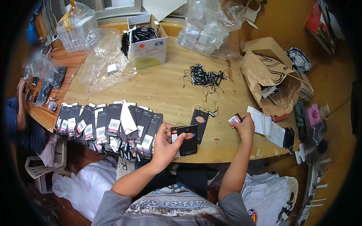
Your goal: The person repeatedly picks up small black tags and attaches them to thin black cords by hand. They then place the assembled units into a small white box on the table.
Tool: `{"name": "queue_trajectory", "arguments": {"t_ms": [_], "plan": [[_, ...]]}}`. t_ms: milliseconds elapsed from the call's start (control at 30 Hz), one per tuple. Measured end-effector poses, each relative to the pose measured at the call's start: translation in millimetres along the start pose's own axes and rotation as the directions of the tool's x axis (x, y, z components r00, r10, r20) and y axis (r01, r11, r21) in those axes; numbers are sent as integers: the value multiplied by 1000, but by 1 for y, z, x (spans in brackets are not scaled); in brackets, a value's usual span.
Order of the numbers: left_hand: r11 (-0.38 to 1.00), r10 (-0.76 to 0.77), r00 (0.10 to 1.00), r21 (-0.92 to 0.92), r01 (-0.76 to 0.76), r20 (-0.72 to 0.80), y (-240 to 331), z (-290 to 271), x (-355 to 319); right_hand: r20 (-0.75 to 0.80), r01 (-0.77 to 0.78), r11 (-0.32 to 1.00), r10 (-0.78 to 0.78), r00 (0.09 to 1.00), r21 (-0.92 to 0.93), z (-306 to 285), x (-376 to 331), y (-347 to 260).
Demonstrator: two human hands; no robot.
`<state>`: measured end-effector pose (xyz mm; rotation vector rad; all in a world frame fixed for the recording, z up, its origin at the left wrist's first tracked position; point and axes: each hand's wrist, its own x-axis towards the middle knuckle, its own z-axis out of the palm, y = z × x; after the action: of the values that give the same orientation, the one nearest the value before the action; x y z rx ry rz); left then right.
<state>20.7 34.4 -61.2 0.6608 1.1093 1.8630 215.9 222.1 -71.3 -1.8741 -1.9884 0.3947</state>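
My left hand [164, 145] holds a small stack of black hang tags [187, 140] with an orange logo, near the front edge of the round wooden table [166, 86]. My right hand [244, 126] pinches a small black and white tag [235, 119] just above the table. Between the hands lies one more black tag [200, 120] with a white string loop. To the left, several black tags with barcode stickers [109, 126] lie fanned out in overlapping rows.
A heap of black strings [203, 77] lies mid-table. Behind stand a white box of black cords [145, 43], clear bags of small white boxes [205, 32], and a torn brown paper bag [269, 81]. A person sits at the far left [19, 113]. White garments [267, 196] lie below.
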Motion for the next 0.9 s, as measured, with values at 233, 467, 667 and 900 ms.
{"name": "queue_trajectory", "arguments": {"t_ms": [233,467,667,900], "plan": [[999,14,1000,33,-14,-7,3,-1,3,-1,30,803,-36,999,595,-7,-10,-12],[996,-44,999,75,45,-19,-12,0,6,162,155,530,-504,849,833,-18,-78,-81],[996,-84,996,-13,84,-10,-17,0,3,-7,512,635,-624,782,578,-9,-81,-101],[994,-109,994,-26,108,-29,-6,-1,-4,-136,692,597,-709,692,405,29,3,-123]]}}
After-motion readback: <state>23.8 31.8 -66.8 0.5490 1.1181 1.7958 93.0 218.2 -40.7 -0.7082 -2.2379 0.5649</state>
